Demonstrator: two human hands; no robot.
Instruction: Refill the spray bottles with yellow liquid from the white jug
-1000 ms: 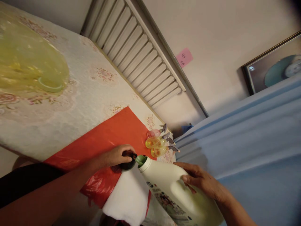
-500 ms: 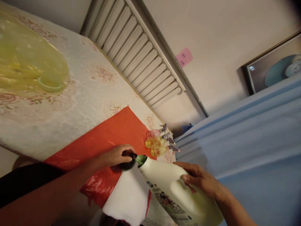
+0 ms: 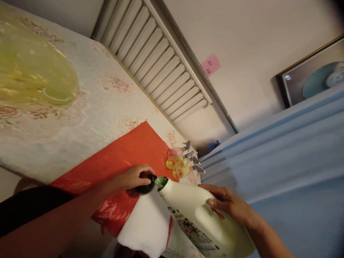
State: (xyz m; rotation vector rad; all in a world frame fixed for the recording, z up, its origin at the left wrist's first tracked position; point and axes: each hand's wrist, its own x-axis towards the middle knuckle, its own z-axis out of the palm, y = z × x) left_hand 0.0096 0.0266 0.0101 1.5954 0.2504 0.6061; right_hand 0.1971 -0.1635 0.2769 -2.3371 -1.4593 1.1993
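My left hand (image 3: 138, 176) is closed round a small dark bottle (image 3: 145, 187), low over a red plastic sheet (image 3: 134, 150). Against its mouth leans the green pouring spout (image 3: 161, 182) of a large pale jug (image 3: 193, 204), which is tipped toward the bottle. Through the jug's handle my right hand (image 3: 225, 202) grips it, with the thumb on top. Whether liquid runs between the two cannot be made out. Below the bottle lies a folded white towel (image 3: 147, 225). Several small spray bottles (image 3: 180, 163) with yellow or pink liquid stand just beyond the sheet.
A large clear bag of yellow liquid (image 3: 34, 64) lies on the flowered tablecloth (image 3: 102, 107) at upper left. A metal rack (image 3: 161, 64) runs along the table's far edge. Blue curtain cloth (image 3: 282, 154) hangs at right, below a framed picture (image 3: 309, 75).
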